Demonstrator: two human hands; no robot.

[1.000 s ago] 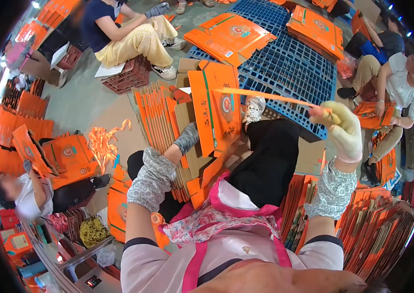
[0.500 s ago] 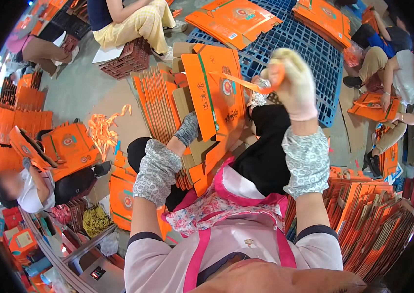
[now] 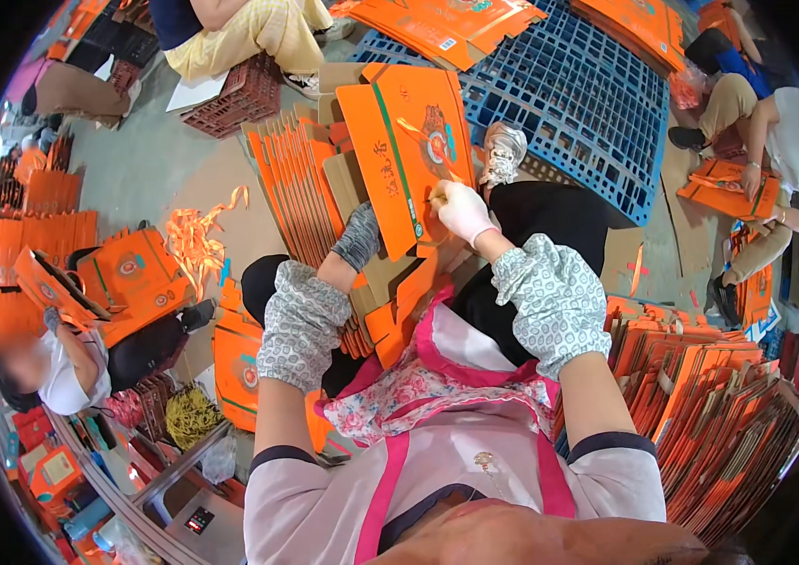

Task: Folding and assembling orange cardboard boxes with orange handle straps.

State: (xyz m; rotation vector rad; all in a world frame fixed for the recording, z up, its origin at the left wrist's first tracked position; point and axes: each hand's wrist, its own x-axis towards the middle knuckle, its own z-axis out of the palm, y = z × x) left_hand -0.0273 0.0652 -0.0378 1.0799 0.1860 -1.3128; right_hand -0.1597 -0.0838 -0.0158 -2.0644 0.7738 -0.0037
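Note:
A flat-folded orange carton point(image 3: 395, 165) with a green stripe and a round emblem stands tilted between my knees. My left hand point(image 3: 359, 237), in a grey knit glove, grips its left edge; the fingers are partly hidden behind the panel. In a white glove, my right hand point(image 3: 464, 213) is pinched at the front of the panel, below the emblem. An orange ribbon point(image 3: 413, 127) runs from the panel's upper part toward those fingertips; the pinched end is hard to see. Left of the carton, a row of similar folded cartons point(image 3: 288, 179) leans upright.
A blue plastic pallet point(image 3: 560, 104) carrying flat orange cartons point(image 3: 442, 26) lies ahead. Loose orange ribbons point(image 3: 197, 235) are heaped at left. Many folded cartons point(image 3: 701, 414) stand packed at lower right. Co-workers sit at left, right and ahead, one on a brown crate point(image 3: 233, 99).
My right hand has come down and left from its raised place above the pallet to the carton's front. The ribbon, stretched out to the right before, now lies close to the panel.

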